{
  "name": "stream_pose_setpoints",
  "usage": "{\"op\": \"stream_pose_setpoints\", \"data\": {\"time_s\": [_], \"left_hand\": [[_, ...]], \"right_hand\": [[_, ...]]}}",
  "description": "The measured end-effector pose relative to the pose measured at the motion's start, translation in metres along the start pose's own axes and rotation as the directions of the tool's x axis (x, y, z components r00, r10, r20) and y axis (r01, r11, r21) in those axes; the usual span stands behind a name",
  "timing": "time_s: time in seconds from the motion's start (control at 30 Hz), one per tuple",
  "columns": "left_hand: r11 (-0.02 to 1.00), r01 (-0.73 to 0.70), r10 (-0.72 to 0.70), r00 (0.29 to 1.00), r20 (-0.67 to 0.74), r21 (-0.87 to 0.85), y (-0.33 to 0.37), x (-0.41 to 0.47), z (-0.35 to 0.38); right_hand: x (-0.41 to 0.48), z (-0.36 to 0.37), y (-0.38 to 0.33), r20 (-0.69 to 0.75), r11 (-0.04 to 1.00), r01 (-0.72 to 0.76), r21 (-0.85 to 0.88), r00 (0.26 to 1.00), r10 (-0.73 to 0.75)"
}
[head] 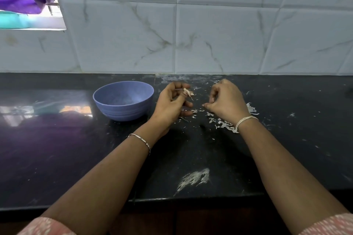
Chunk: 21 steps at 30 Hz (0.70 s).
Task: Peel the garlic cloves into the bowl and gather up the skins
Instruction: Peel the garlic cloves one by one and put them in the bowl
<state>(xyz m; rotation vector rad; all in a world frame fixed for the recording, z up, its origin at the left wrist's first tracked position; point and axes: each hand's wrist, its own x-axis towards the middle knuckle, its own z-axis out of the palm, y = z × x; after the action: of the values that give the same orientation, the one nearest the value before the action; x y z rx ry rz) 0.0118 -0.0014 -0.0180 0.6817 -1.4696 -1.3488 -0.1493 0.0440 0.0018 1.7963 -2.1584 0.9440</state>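
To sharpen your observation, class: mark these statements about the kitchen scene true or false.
1. The bowl stands left of both hands. True.
2. The left hand pinches a garlic scrap. True.
3. The skins lie in the bowl. False: the skins lie scattered on the counter by the right hand.
4. The counter is white. False: it is black; the tiles are white.

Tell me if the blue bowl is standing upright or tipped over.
Upright. The bowl sits on its base on the black counter, rim level and opening facing up.
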Motion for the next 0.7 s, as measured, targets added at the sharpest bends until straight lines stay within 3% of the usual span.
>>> {"op": "stream_pose_setpoints", "data": {"time_s": [0.1,0.3,0.5,0.7], "left_hand": [[1.0,0.005,-0.005,1.0,0.004,0.025,0.0,0.0,0.001],[0.998,-0.019,0.019,1.0,-0.006,0.059,-0.001,-0.001,0.001],[0.996,0.004,-0.002,0.999,-0.032,0.089,-0.003,0.002,-0.001],[0.992,-0.01,0.013,1.0,-0.018,0.129,-0.002,0.001,-0.001]], "right_hand": [[0.002,0.002,0.0,0.017,0.987,0.049,0.152,0.998,-0.052],[0.005,0.011,-0.009,0.047,0.84,0.042,0.541,0.996,-0.08],[0.003,0.017,-0.012,0.06,0.747,-0.01,0.664,0.997,-0.04],[0.003,0.015,-0.014,0.023,0.743,-0.023,0.669,1.0,0.01]]}}
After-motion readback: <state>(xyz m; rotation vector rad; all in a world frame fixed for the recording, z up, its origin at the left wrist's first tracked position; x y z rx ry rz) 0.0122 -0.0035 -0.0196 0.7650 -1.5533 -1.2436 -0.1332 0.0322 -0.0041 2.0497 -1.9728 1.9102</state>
